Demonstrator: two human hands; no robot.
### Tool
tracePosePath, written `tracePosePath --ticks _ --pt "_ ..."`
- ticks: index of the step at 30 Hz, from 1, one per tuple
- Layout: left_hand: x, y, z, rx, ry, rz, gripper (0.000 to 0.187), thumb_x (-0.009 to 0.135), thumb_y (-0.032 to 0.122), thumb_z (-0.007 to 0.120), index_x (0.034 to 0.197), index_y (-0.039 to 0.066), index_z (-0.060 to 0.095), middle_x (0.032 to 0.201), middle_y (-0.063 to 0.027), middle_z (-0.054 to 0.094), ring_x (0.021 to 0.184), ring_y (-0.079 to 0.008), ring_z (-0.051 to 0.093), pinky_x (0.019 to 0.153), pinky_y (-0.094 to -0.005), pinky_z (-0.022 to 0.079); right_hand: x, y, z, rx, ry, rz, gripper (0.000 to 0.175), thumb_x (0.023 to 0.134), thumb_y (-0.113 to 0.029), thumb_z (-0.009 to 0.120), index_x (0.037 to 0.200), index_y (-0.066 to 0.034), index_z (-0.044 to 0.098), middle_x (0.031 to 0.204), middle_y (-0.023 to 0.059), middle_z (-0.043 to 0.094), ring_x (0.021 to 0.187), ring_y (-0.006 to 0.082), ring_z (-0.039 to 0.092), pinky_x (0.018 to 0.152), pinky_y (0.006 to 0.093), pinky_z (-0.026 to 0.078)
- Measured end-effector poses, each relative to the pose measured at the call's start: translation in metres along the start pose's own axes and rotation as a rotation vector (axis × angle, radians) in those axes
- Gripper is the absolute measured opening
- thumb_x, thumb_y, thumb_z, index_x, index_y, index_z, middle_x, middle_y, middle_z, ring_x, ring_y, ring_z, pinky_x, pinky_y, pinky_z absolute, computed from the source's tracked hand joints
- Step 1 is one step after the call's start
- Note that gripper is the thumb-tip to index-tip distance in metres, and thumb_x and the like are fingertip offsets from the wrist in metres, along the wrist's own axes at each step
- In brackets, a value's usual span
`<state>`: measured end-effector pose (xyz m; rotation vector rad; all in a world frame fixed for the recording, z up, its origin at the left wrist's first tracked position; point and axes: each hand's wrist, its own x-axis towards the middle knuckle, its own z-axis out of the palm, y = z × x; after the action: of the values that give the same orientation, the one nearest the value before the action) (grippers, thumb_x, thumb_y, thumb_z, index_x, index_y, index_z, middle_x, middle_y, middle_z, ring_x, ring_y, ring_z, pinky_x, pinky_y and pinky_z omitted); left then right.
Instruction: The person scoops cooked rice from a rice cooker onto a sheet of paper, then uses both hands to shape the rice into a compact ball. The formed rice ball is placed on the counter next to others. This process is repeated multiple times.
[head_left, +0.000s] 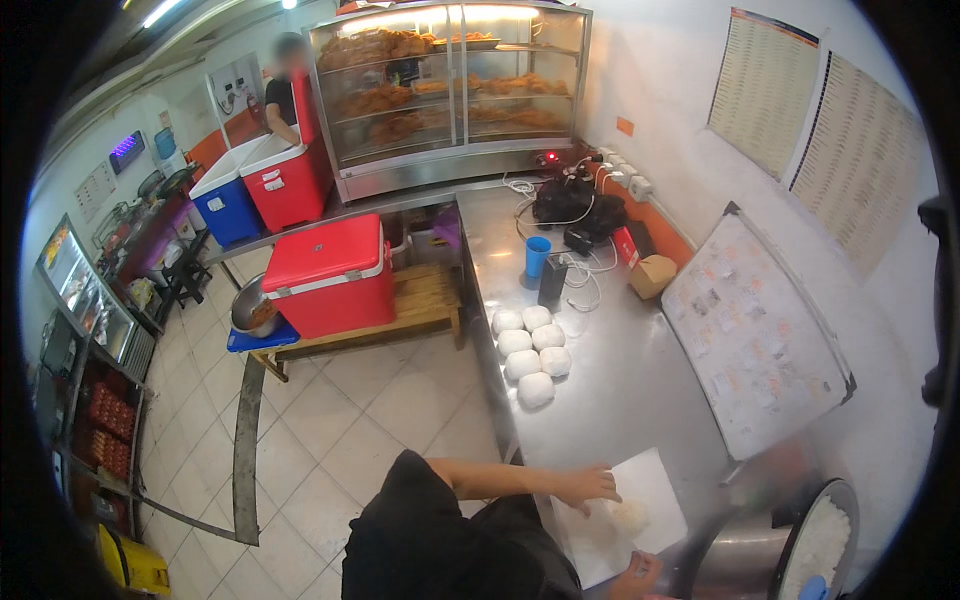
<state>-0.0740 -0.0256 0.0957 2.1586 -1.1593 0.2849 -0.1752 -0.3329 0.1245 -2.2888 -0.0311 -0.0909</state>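
Observation:
A white sheet (652, 480), seemingly paper, lies on the steel counter (637, 390) with a small mound of rice (628, 516) on it. My left hand (587, 486) is over the sheet's upper left part, fingers spread, beside the mound. At the sheet's lower right edge is my right hand (636, 576), fingers curled, partly cut off by the picture's rim; whether it grips anything is unclear. Several white wrapped bundles (535, 390) stand in two rows farther up the counter. A large metal pot of rice (821, 544) is at the lower right, with something blue at its rim.
Beyond the bundles are a blue cup (537, 255), a black box (553, 281) and loose cables. A whiteboard (757, 337) leans on the right wall. A red cooler (330, 277) rests on a wooden bench (420, 300). Another person (281, 101) stands behind open coolers near a food display cabinet (450, 90).

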Motion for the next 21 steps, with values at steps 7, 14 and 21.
tracePosePath --ticks 7,14,21 --pt "-0.041 -0.041 0.007 0.199 -0.562 -0.073 0.013 0.085 0.014 0.062 0.096 0.011 0.07 0.098 -0.0128 0.066 0.099 -0.0319 0.06 0.095 -0.0479 0.046 -0.034 0.022 -0.004 -0.067 0.111 -0.162 0.02 0.076 -0.004 0.079 0.096 -0.0059 0.078 0.1 0.0134 0.068 0.096 0.0321 0.068 0.087 0.0417 0.055" --pt "-0.147 -0.036 -0.027 0.202 -0.424 0.159 0.058 0.09 0.04 0.071 0.131 0.0 0.061 0.127 -0.0207 0.064 0.12 -0.0412 0.059 0.105 -0.0554 0.045 -0.063 0.035 0.048 0.248 -0.047 -0.337 0.029 0.082 -0.015 0.079 0.108 -0.004 0.07 0.118 0.0148 0.064 0.118 0.0342 0.057 0.101 0.0447 0.047" --pt "-0.136 -0.027 -0.037 -0.306 -0.222 -0.182 0.026 0.089 0.02 0.075 0.107 0.001 0.074 0.107 -0.017 0.075 0.111 -0.0324 0.07 0.101 -0.0455 0.052 -0.11 0.002 0.066 0.325 0.165 -0.18 0.019 0.087 -0.011 0.074 0.103 -0.0073 0.065 0.112 0.0102 0.066 0.103 0.0265 0.061 0.094 0.0406 0.048"
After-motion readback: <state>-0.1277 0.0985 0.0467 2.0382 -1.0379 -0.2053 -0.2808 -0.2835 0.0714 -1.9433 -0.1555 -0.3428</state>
